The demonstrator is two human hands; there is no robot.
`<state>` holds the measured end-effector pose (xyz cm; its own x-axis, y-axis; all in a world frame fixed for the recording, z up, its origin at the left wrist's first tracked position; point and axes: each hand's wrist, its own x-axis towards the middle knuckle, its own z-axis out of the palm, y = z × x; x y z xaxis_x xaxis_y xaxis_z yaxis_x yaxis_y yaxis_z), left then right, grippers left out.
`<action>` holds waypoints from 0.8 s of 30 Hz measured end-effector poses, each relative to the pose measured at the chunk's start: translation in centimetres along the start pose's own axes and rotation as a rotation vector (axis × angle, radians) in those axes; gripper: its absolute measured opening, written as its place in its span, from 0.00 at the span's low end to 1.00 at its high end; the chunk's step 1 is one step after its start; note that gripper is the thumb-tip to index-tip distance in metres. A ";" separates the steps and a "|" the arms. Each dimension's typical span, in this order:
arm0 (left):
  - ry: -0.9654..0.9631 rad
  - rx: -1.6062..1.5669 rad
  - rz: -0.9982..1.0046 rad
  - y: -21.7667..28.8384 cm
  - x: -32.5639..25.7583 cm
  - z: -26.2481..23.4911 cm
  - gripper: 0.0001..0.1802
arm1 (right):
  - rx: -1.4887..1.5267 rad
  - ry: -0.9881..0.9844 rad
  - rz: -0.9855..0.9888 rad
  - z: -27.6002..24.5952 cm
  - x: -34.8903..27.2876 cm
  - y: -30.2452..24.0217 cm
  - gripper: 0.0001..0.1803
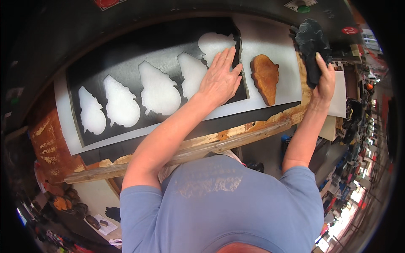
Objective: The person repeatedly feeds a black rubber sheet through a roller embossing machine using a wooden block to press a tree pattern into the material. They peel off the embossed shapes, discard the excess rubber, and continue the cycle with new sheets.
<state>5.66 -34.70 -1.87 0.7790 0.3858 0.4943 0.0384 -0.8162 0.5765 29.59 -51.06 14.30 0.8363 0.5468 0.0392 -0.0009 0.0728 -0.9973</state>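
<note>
Rough wood edges the worktop (253, 126), and a white sheet (270, 46) covers most of its top, under everything I am handling. On that sheet lies a black stencil (122, 59), a long dark panel with five leaf-like shapes cut out of it, so the white shows through each hole. My left hand (219, 78) lies flat on the stencil's right end, fingers spread and pointing toward twelve o'clock, palm pressed down between the last two cutouts; it grips nothing. Just beside it at three o'clock, apart from the stencil's edge, sits a brown wood piece (265, 78) of the same leaf outline, flat on the white sheet. Further out toward two o'clock, my right hand (325, 82) is closed around the lower end of a black piece (311, 42), thumb on the near side, holding it up over the worktop's far right corner. That black piece has a jagged, lumpy outline. Behind it, at twelve o'clock, runs a dark wall (177, 8) with a green knob (303, 8). Down at seven o'clock, below the worktop, more brown and black cut pieces (67, 202) lie on a lower surface. At four o'clock the background is crowded with small coloured goods too blurred to tell apart.
</note>
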 end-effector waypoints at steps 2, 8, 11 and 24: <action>0.025 -0.108 -0.053 0.1 0.2 -0.6 0.21 | -0.042 0.059 -0.003 1.6 -2.0 1.1 0.12; 0.202 -1.077 -0.378 -1.2 -1.1 -9.4 0.52 | -0.345 -0.347 -0.274 9.4 -8.7 6.4 0.11; 0.160 -0.685 -0.179 -2.1 -3.3 -13.3 0.60 | -0.385 -0.585 -0.303 13.2 -9.9 7.7 0.17; -0.003 -0.603 -0.421 -2.2 -7.0 -11.8 0.18 | -0.541 -0.601 -0.554 14.9 -10.9 14.1 0.25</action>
<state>-7.28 -30.52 1.04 0.7758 0.6125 0.1513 -0.0158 -0.2209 0.9752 12.30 -43.55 0.74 0.2236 0.8951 0.3858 0.6846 0.1375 -0.7158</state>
